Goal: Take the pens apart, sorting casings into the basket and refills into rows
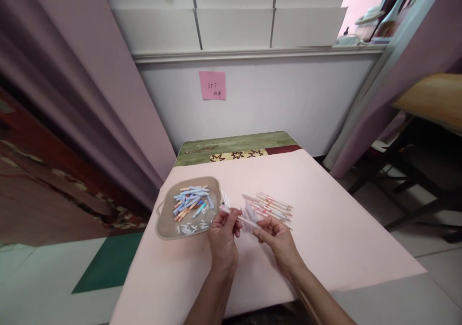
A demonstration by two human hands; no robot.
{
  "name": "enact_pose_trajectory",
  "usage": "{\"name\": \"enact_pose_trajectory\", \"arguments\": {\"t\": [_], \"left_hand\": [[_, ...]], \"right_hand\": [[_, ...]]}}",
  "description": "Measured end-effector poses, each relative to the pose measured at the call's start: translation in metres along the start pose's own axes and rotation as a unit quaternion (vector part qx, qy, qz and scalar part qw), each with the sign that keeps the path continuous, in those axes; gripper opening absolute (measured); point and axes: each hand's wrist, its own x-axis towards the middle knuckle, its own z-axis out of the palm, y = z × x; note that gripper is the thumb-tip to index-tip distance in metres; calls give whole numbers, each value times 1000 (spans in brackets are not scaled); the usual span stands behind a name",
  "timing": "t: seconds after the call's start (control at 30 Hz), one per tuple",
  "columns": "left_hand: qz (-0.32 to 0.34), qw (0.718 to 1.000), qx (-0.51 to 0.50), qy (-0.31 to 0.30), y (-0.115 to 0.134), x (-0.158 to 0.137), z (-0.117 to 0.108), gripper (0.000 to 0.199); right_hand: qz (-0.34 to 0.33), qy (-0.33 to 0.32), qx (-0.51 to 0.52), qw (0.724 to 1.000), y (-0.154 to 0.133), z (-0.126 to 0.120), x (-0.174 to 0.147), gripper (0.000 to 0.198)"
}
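Note:
Between both hands I hold a slim whitish pen (pixel 249 221), slanting from upper left to lower right. The fingers of my left hand (pixel 223 241) pinch it near its upper left end. My right hand (pixel 279 243) grips the lower right end between thumb and fingers. Just behind the hands, several clear and white slender pieces (pixel 250 211) lie on the table, partly hidden by the fingers. Several pens (pixel 274 206) with pale barrels and red or pink marks lie in a row to the right of them.
A beige plastic basin (pixel 159 226) stands at the left, holding blue and orange pen barrels (pixel 193 197) and small white pieces (pixel 187 229). A pink cloth (pixel 325 248) covers the table. A pink note (pixel 212 85) sticks to the wall; a dark chair (pixel 426 156) stands at right.

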Motion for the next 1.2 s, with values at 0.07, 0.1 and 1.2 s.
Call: {"name": "enact_pose_trajectory", "arguments": {"t": [0.07, 0.1, 1.2], "left_hand": [[16, 1000, 13, 8, 0, 1, -1, 26], [22, 999, 19, 14, -1, 2, -1, 28], [165, 966, 197, 26, 33, 11, -20, 26]], "right_hand": [[2, 0, 3, 1000, 1, 1, -1, 33], [2, -2, 3, 1000, 2, 1, -2, 33], [-193, 48, -488, 850, 3, 26, 20, 13]]}}
